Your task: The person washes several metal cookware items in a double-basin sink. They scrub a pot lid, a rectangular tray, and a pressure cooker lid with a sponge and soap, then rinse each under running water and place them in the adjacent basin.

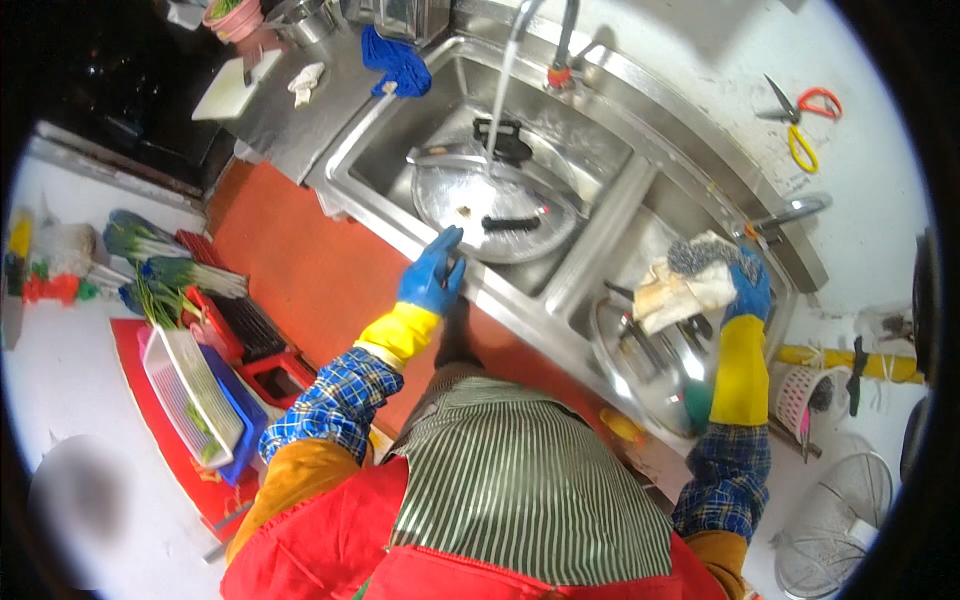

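Note:
My left hand [433, 274], in a blue and yellow rubber glove, hovers at the front rim of the left sink basin [379, 199]. Its fingers are apart and nothing is in it. Just beyond the fingertips rests a round metal lid [517, 236] with a black handle. Water streams from the tap [504, 82] onto the metalware there. Over the right basin, my gloved right hand [748, 289] grips a stained cream cloth [686, 292] and a steel wool scourer [701, 259]. Below it lies shiny metal cookware [637, 360] with dark handles, partly hidden by the cloth.
A second tap [795, 210] reaches over the right basin. On the left counter are a white cutting board [236, 86] with a knife and a blue cloth [394, 64]. Scissors [799, 120] hang on the wall. Vegetables and a white basket [191, 390] are at left; a wire strainer [832, 525] is at right.

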Demonstrator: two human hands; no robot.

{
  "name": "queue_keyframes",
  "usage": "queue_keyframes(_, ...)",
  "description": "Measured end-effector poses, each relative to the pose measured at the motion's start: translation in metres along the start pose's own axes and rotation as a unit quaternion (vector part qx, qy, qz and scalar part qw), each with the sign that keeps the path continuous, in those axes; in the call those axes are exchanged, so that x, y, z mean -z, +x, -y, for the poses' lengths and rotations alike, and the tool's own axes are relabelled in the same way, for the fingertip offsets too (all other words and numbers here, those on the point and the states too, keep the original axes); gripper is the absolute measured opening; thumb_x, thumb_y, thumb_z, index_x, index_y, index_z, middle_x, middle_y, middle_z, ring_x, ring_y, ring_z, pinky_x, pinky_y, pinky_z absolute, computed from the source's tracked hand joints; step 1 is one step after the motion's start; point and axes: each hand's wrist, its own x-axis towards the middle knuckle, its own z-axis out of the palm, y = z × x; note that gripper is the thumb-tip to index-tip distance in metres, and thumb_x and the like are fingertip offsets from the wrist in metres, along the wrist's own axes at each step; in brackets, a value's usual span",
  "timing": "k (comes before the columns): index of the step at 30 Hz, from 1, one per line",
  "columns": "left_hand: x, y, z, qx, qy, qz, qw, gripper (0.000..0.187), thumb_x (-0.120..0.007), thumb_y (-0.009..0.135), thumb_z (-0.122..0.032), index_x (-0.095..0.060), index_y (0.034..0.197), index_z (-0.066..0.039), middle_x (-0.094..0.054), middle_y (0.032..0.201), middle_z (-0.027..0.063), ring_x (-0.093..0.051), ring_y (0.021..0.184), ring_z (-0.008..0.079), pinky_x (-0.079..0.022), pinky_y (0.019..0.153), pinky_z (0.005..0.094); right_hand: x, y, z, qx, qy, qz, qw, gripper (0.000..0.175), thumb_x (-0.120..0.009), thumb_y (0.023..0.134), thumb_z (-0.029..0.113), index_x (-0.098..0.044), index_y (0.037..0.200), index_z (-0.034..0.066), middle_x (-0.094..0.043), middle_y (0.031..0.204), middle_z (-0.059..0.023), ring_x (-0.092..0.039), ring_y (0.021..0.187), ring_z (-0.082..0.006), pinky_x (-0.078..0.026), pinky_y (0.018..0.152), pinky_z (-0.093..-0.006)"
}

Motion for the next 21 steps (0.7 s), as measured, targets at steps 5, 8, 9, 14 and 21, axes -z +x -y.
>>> queue_keyframes(5, 0.017, 0.089, 0.062, -0.045, 0.025, 0.004, 0.999, 0.043, -0.067, 0.096, -0.019, -0.061, 0.137, -0.009, -0.063, 0.135, 0.0191, -0.064, 0.121, 0.0328, -0.051, 0.102, 0.0347, -0.027, -0.014, -0.073, -0.145, -0.121, -0.148, 0.971, 0.038, -0.072, 0.09, -0.001, -0.063, 0.127, -0.0003, -0.066, 0.128, -0.0161, -0.065, 0.112, -0.0248, -0.055, 0.096, -0.0369)
queue_keyframes(8, 0.029, 0.129, 0.091, 0.015, 0.032, 0.109, 0.993, 0.043, -0.065, 0.096, -0.026, -0.062, 0.138, -0.014, -0.069, 0.124, 0.0181, -0.067, 0.112, 0.0347, -0.053, 0.097, 0.0369, -0.077, -0.042, -0.064, -0.227, -0.116, -0.229, 0.939, 0.039, -0.072, 0.091, 0.0, -0.062, 0.129, 0.0001, -0.065, 0.13, -0.0153, -0.064, 0.115, -0.0241, -0.052, 0.101, -0.0351)
queue_keyframes(9, 0.035, 0.14, 0.097, 0.052, 0.069, 0.155, 0.984, 0.044, -0.064, 0.097, -0.031, -0.062, 0.138, -0.015, -0.069, 0.122, 0.0178, -0.068, 0.11, 0.0352, -0.054, 0.096, 0.0379, -0.099, -0.042, -0.052, -0.224, -0.037, -0.239, 0.944, 0.039, -0.071, 0.091, 0.0, -0.062, 0.129, 0.0003, -0.066, 0.129, -0.0144, -0.064, 0.114, -0.0239, -0.051, 0.103, -0.0345)
queue_keyframes(14, 0.045, 0.157, 0.101, 0.107, 0.139, 0.278, 0.945, 0.05, -0.063, 0.096, -0.044, -0.062, 0.138, -0.017, -0.07, 0.118, 0.0196, -0.07, 0.104, 0.0362, -0.056, 0.091, 0.0408, -0.181, -0.03, 0.023, -0.11, 0.015, -0.181, 0.977, 0.039, -0.073, 0.088, 0.0, -0.065, 0.126, -0.0011, -0.07, 0.12, -0.0117, -0.066, 0.11, -0.0244, -0.051, 0.101, -0.0346)
queue_keyframes(21, 0.039, 0.144, 0.104, -0.019, 0.186, 0.242, 0.952, 0.039, -0.053, 0.101, -0.039, -0.066, 0.13, -0.016, -0.07, 0.121, 0.0144, -0.068, 0.104, 0.0356, -0.055, 0.09, 0.0454, -0.135, -0.007, 0.029, -0.048, -0.03, -0.3, 0.952, 0.037, -0.071, 0.088, -0.001, -0.066, 0.124, -0.0009, -0.072, 0.116, -0.0117, -0.066, 0.111, -0.021, -0.05, 0.102, -0.0324)
